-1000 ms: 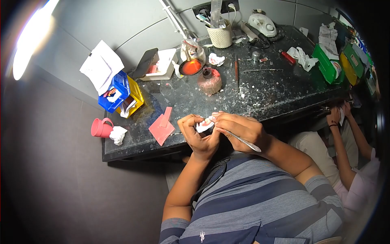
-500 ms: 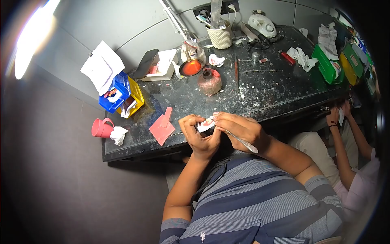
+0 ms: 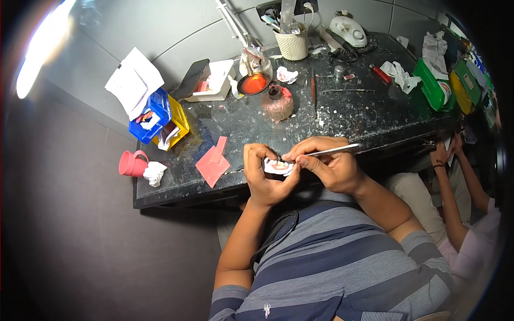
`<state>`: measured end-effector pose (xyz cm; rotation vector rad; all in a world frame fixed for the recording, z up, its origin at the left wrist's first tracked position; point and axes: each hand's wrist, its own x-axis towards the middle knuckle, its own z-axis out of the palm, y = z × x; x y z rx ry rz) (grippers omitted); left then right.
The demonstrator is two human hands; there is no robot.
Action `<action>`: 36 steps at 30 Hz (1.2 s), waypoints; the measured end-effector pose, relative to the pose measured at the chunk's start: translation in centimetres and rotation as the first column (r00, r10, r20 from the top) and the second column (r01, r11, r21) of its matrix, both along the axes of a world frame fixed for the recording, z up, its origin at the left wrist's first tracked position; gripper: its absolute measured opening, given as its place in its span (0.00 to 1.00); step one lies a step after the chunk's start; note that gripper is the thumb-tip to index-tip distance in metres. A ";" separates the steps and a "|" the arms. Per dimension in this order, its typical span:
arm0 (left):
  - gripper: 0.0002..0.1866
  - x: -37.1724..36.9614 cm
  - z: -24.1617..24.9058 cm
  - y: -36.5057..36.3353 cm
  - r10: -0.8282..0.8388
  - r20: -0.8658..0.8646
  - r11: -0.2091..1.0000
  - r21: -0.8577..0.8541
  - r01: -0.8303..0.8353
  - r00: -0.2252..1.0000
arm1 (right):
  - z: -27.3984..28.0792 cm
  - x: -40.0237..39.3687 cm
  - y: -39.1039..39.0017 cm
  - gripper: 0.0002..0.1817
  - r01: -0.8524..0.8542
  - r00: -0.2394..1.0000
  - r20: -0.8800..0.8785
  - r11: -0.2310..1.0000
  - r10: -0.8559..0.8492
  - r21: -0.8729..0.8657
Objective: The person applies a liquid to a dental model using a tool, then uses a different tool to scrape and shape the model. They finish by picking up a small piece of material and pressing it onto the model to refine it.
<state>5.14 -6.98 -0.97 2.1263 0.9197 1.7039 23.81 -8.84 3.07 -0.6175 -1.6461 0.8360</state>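
Note:
Between the thumb and fingers of my left hand [image 3: 262,176] is a white dental cast [image 3: 278,167] with pink and tooth-coloured material on it. My right hand [image 3: 332,167] pinches a slim metal tool [image 3: 340,150], its handle pointing right and its tip at the cast, partly hidden by my fingers. Both hands are close together in front of the table's front edge. Pink wax sheets [image 3: 212,167] lie to the left of my left hand.
On the black table [image 3: 225,125] stand a burner bottle [image 3: 278,104], a pan of red wax [image 3: 253,83], a white tray [image 3: 218,80] and a woven cup [image 3: 292,45]. A pink mug [image 3: 132,163] is at the left corner. A co-worker's arms [image 3: 452,200] show at right.
My right hand has turned, so the tool's handle now points right and slightly up instead of down and right. The cast is tilted differently, showing more of its pink and tooth-coloured surface.

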 end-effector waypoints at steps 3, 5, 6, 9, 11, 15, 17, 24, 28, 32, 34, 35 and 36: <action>0.23 -0.2 0.1 0.2 -0.066 0.017 0.998 -0.020 0.067 0.998 | -0.3 0.0 -0.2 0.07 -0.139 0.987 -0.108 0.972 0.120 -0.188; 0.22 0.0 0.0 0.2 -0.059 0.104 0.997 -0.047 0.064 0.993 | -0.4 -0.1 -0.2 0.07 -0.136 0.988 -0.099 0.978 0.122 -0.157; 0.22 0.0 0.1 0.2 -0.059 0.104 0.997 -0.047 0.064 0.993 | -0.3 -0.1 -0.2 0.07 -0.137 0.988 -0.098 0.978 0.122 -0.157; 0.22 0.0 0.2 0.1 -0.047 0.080 0.998 -0.034 0.050 0.996 | 0.0 -0.1 -0.3 0.07 -0.097 0.995 -0.027 0.983 0.094 -0.153; 0.21 0.0 0.2 0.1 -0.053 0.091 0.997 -0.047 0.057 0.994 | 0.0 -0.1 -0.2 0.06 -0.093 0.996 -0.018 0.986 0.091 -0.140; 0.21 -0.1 0.2 0.2 -0.056 0.072 0.998 -0.036 0.058 0.996 | 0.1 -0.1 -0.2 0.06 -0.094 0.996 -0.008 0.987 0.094 -0.130; 0.21 -0.1 0.2 0.1 -0.057 0.085 0.997 -0.047 0.061 0.995 | 0.0 -0.1 -0.2 0.06 -0.089 0.996 0.002 0.986 0.090 -0.139; 0.21 -0.1 0.2 0.1 -0.058 0.085 0.996 -0.057 0.063 0.995 | -0.1 0.1 -0.1 0.06 -0.140 0.990 -0.026 0.982 0.138 -0.126; 0.21 -0.5 0.2 0.3 -0.087 0.028 0.995 -0.045 0.088 0.996 | -0.1 0.1 -0.1 0.06 -0.129 0.992 -0.018 0.979 0.128 -0.160; 0.22 -0.7 -0.1 0.3 -0.130 0.003 0.990 -0.054 0.130 0.992 | 0.0 0.2 0.1 0.06 -0.183 0.983 -0.035 0.974 0.180 -0.133; 0.22 -0.6 -0.2 0.4 -0.131 0.001 0.990 -0.054 0.131 0.991 | -0.3 0.3 0.2 0.06 -0.203 0.979 -0.065 0.964 0.194 -0.172; 0.22 -0.6 -0.2 0.4 -0.132 -0.002 0.990 -0.054 0.132 0.991 | -0.5 0.3 0.3 0.06 -0.225 0.973 -0.096 0.952 0.209 -0.210; 0.22 -0.7 -0.2 0.4 -0.133 -0.002 0.990 -0.054 0.132 0.991 | -0.6 0.2 0.3 0.06 -0.224 0.973 -0.097 0.952 0.208 -0.209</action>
